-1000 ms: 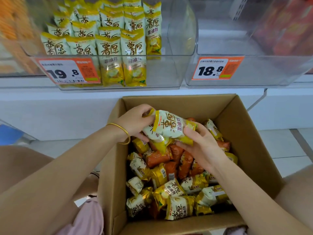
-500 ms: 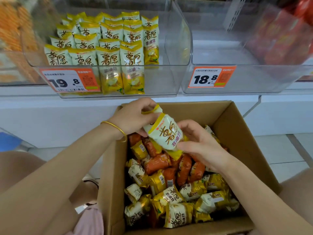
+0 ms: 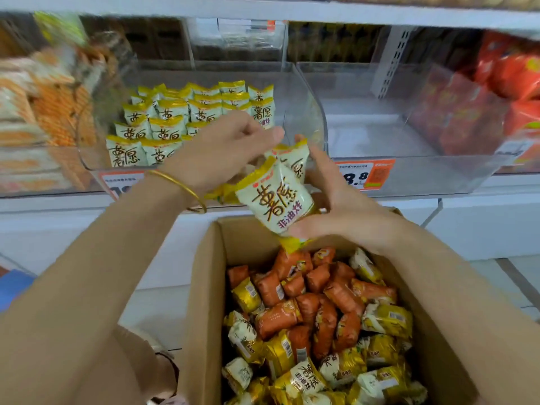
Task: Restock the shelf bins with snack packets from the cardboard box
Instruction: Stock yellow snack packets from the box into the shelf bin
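An open cardboard box (image 3: 204, 287) sits low in front of me, filled with several yellow-white and orange snack packets (image 3: 315, 323). My left hand (image 3: 222, 150) and my right hand (image 3: 342, 206) together hold a small stack of yellow-white snack packets (image 3: 277, 200) above the box's far edge, in front of the shelf. Behind them is a clear shelf bin (image 3: 312, 112) with rows of the same yellow packets (image 3: 163, 121) standing upright on its left side; its right side is bare. A gold bangle (image 3: 181, 185) circles my left wrist.
A second clear bin (image 3: 409, 171) to the right is mostly bare, with an orange price tag (image 3: 368, 173) on its front. Red packets (image 3: 514, 83) fill the far-right bin, orange-white packs (image 3: 38, 112) the far-left one. A white shelf ledge (image 3: 87, 206) runs below the bins.
Both hands have lifted the yellow packets out of the box and up to the front of the yellow-packet bin. The camera has tilted upward, showing more shelf.
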`<action>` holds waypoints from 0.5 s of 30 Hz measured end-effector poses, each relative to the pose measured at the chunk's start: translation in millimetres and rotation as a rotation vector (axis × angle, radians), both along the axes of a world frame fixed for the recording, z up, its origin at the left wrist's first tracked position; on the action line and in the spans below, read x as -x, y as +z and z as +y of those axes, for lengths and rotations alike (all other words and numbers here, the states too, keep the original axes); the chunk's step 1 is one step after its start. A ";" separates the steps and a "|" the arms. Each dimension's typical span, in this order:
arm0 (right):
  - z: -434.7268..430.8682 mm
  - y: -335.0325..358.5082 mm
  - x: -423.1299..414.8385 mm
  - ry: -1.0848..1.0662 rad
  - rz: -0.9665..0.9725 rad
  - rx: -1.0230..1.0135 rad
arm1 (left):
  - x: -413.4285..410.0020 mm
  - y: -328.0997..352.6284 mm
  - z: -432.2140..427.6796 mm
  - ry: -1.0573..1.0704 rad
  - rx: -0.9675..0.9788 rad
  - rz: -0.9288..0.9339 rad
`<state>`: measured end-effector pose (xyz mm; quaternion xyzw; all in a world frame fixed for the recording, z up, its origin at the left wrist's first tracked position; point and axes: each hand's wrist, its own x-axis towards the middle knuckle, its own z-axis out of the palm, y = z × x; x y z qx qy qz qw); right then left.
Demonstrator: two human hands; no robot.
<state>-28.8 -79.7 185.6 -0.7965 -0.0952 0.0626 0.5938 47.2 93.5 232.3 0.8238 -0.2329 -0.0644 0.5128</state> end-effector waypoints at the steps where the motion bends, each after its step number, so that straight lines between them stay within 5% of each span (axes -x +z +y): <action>1: -0.1 12.0 -8.6 -0.027 -0.015 -0.027 | -7.1 8.0 1.2 0.017 0.102 0.007; 6: 7.4 46.5 -53.5 -0.100 0.002 -0.173 | -39.9 19.1 3.0 -0.002 0.461 0.132; 15: 20.1 44.7 -101.5 -0.126 0.084 -0.236 | -65.3 11.1 4.0 -0.030 0.661 0.303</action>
